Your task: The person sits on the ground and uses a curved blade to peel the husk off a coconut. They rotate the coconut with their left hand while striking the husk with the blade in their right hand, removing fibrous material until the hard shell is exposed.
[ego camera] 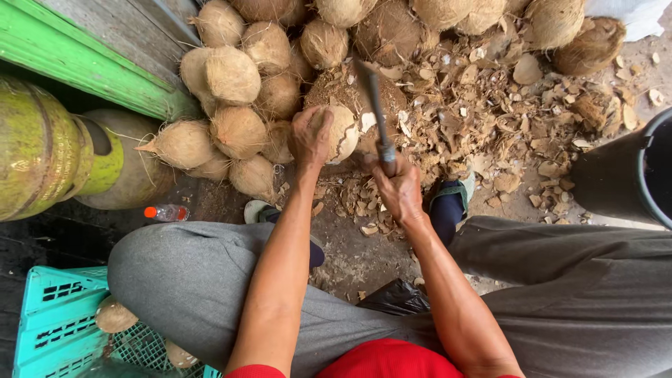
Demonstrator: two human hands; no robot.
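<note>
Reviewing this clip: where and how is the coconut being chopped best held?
Probably over its rounded top on the side away from the blade, as the left hand does. The coconut is smooth and round, so a palm-over grip from the left steadies it while the right hand works the knife on its right.

From my feed I see a bare dirt floor (350, 259), dark and damp, strewn with brown husk scraps (504, 126). A green-painted wooden board (91, 63) runs diagonally across the upper left, with weathered grey planks (119, 24) behind it. A yellow-green gas cylinder (42, 147) lies at the left, a turquoise plastic crate (56, 322) sits lower left, and a black bucket (623, 175) stands at the right. Daylight is soft and even.
</note>
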